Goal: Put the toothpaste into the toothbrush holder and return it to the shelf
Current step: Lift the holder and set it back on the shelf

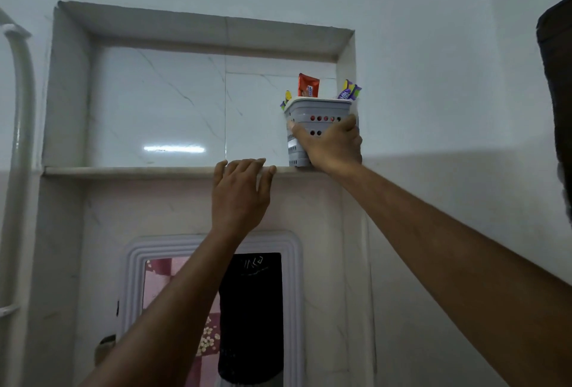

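A grey perforated toothbrush holder [312, 111] stands at the right end of the marble shelf [133, 170], inside a wall niche. A red toothpaste tube [308, 85] sticks up out of it, with purple and yellow packets [349, 90] beside it. My right hand [332, 146] is wrapped around the holder's front and lower side. My left hand [240, 193] rests with its fingertips on the shelf's front edge, left of the holder, holding nothing.
The niche's right wall [346, 76] stands close against the holder. A white pipe [21, 107] runs up the left wall. Below the shelf hangs a white-framed mirror [213, 309]. A dark object [557, 92] intrudes at the right edge.
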Demonstrator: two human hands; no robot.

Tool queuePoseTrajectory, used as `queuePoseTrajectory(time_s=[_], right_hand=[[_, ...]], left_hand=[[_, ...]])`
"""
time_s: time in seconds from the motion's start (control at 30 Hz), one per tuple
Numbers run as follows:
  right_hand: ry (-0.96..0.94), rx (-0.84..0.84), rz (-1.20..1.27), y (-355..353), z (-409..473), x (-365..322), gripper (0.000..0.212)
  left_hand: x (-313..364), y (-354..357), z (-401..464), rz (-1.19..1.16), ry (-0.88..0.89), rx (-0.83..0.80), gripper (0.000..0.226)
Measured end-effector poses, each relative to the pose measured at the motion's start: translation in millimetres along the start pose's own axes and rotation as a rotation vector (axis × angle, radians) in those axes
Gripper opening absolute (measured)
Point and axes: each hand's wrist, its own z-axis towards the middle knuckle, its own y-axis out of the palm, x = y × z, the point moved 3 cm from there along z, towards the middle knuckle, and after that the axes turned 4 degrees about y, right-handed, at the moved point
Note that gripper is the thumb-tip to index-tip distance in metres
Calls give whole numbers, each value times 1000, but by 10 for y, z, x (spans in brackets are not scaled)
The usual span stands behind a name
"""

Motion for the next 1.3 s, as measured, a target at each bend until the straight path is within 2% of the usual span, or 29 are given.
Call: queuePoseTrajectory(time_s=[0.2,0.3,0.83,1.1,1.3], right_hand=[[-13,-142,-180,117,-118,150,141],[-51,-128,-232,132,-143,195,141],[-88,-103,-183,145,-117,402,136],[-192,-50,-82,32,-401,561,105],[-263,-4,-72,-236,-708,604,84]], left_hand=[[10,-4,-5,5,3,-4,44],[29,-2,-7,11,-3,-1,43],[67,-33,7,-14,-45,-36,46],[40,-62,-39,-60,-25,-90,47],[-58,-330,-103,-191,-26,-227,57]])
